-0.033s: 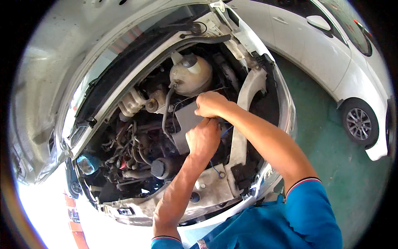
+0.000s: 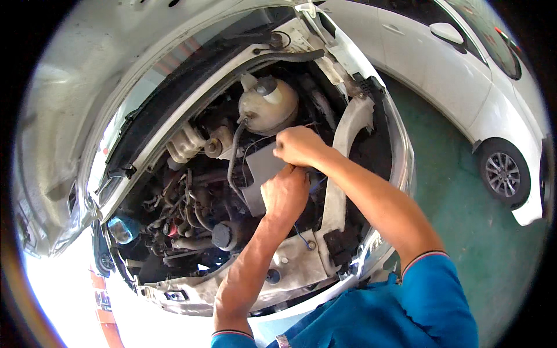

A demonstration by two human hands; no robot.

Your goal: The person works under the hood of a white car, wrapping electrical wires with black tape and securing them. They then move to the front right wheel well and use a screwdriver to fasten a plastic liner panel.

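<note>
My left hand is closed at the right edge of a flat grey panel in an open engine bay. Just above it, my right hand is curled with its fingers bent down, close to the left one. The backs of both hands hide what the fingers grip. A thin dark wire loops along the panel's left side. Below my left hand, a blue wire runs down toward the white front panel. A yellowed round coolant tank stands beyond my right hand.
Hoses and pipes crowd the bay to the left, beside a dark round cap. A pale curved metal rail passes under my right forearm. The raised hood is at left, and a white car stands at right.
</note>
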